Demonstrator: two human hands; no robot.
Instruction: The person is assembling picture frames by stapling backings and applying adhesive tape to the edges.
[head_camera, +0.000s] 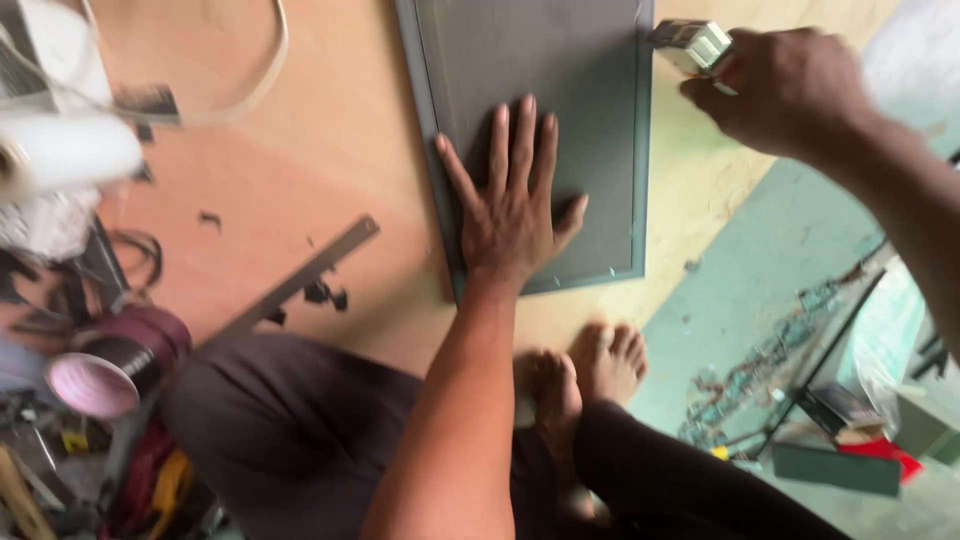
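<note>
A grey framed mesh panel (560, 60) lies flat on a plywood board (340, 130). My left hand (510, 200) is pressed flat on the mesh near the panel's lower edge, fingers spread. My right hand (785, 90) is at the panel's right frame edge, closed around a small pale hand tool (693, 45) whose tip touches the frame's upper right side. My bare feet (585, 375) rest at the board's near edge, below the panel.
A metal ruler (300, 280) lies diagonally on the board left of the panel. A white roll (60, 150) and a pink-ended tape roll (100, 375) sit at the left among clutter. Green floor with debris and a dark box (835, 465) lie to the right.
</note>
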